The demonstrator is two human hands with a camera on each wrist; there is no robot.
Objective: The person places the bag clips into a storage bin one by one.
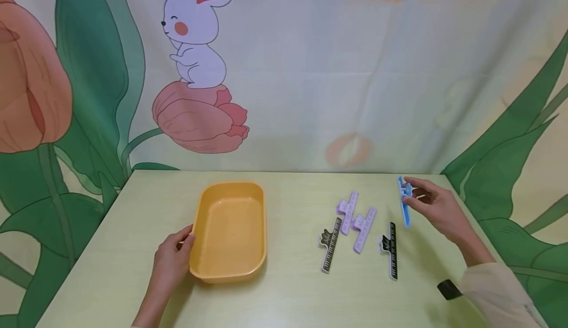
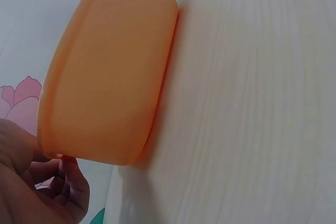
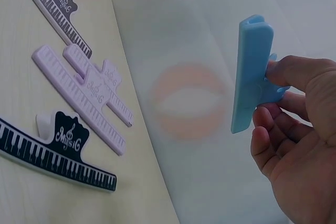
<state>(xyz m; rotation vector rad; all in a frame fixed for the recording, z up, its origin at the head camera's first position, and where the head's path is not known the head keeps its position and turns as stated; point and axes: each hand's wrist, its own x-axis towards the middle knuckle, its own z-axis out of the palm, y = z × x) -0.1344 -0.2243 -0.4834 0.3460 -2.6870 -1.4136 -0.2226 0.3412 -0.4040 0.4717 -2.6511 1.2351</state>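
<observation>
In the head view, the left hand (image 1: pixel 172 255) is gripping the left rim of one yellow tray (image 1: pixel 230 234); the right hand (image 1: pixel 437 210) is pinching one blue clip (image 1: pixel 406 213) over the far right of the table (image 1: pixel 293 298). Two purple clips (image 1: pixel 365 230) and two black clips (image 1: pixel 393 256) are lying between. In the left wrist view, curled fingers are holding the rim. In the right wrist view, thumb and fingers are pinching the blue clip's handle.

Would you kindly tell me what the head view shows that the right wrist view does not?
Only the head view shows the printed rabbit and the left hand gripping the tray. Only the right wrist view makes the "Music" lettering readable. Both share the two black clips, two lilac clips, the table and the right hand pinching the blue clip.
</observation>
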